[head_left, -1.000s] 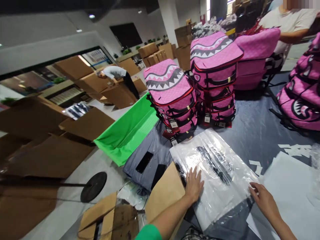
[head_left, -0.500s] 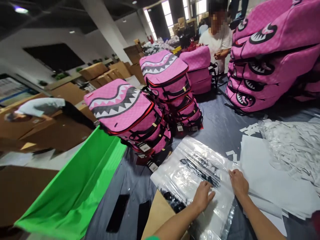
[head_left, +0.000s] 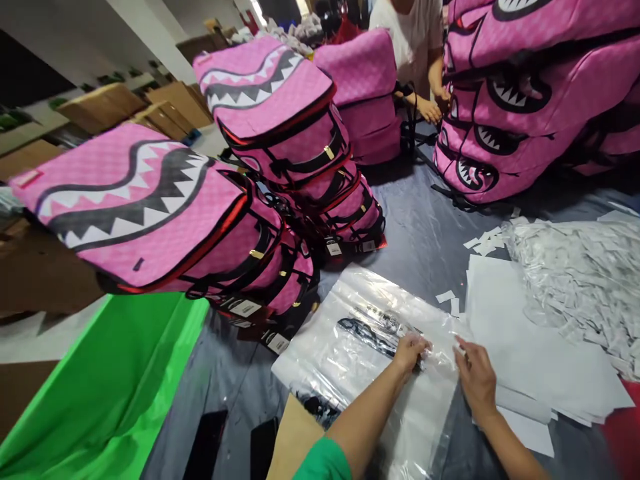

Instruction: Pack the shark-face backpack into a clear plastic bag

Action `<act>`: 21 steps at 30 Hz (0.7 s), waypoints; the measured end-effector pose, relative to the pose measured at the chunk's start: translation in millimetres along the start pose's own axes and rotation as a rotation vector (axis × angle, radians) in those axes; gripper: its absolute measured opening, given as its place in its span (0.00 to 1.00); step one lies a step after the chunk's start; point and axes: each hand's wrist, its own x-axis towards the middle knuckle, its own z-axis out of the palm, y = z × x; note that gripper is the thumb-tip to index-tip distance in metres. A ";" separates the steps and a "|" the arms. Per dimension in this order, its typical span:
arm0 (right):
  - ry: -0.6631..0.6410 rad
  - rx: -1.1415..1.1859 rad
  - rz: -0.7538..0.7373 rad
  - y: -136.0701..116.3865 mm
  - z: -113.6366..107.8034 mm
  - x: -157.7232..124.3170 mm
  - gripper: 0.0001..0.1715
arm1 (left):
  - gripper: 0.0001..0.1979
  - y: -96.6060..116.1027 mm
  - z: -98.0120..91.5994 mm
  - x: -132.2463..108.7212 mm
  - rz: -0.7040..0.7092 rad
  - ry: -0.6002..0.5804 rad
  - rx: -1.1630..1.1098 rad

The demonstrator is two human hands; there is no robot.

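Observation:
A stack of clear plastic bags [head_left: 320, 347] with dark printing lies on the table in front of me. My left hand [head_left: 412, 351] is over the middle of the top bag, its fingers closed together on the film. At the bag's right edge, my right hand [head_left: 476, 375] has its fingers curled and the fingertips pinched at the plastic. Part of the dark print is hidden behind my left hand. A brown cardboard sheet [head_left: 293, 437] sticks out from beneath the bags on the left.
Stacked pink backpacks [head_left: 150, 200] stand at the left, and more pink backpacks [head_left: 540, 127] tower at the right. White paper sheets [head_left: 540, 353] and a bag of small white slips [head_left: 580, 287] lie right. A green cloth [head_left: 115, 387] hangs left. A co-worker [head_left: 410, 47] stands opposite.
My left hand has moved up and right across the bag, and its fingers have drawn together. My right hand stays by the right edge. The view has shifted closer and lower.

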 end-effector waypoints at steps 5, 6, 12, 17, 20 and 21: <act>-0.118 -0.090 0.092 29.2 23.7 22.6 0.22 | 0.33 -3.3 -13.9 -9.8 0.031 -0.125 -0.194; -0.132 -0.093 0.082 29.5 27.2 23.2 0.23 | 0.34 -3.7 -13.7 -10.9 0.046 -0.122 -0.210; -0.062 -0.092 0.051 18.8 25.2 19.1 0.15 | 0.32 -11.6 -6.4 -15.2 0.130 -0.050 -0.239; 0.040 -0.012 0.036 5.4 15.5 22.4 0.14 | 0.30 -10.2 -3.1 -13.8 0.150 -0.046 -0.229; 0.042 0.058 0.018 -7.8 11.3 20.6 0.15 | 0.36 -5.7 -3.5 -16.3 0.139 -0.029 -0.244; 0.031 0.087 0.006 -13.3 10.1 18.6 0.15 | 0.38 -4.4 -3.8 -17.3 0.129 -0.025 -0.254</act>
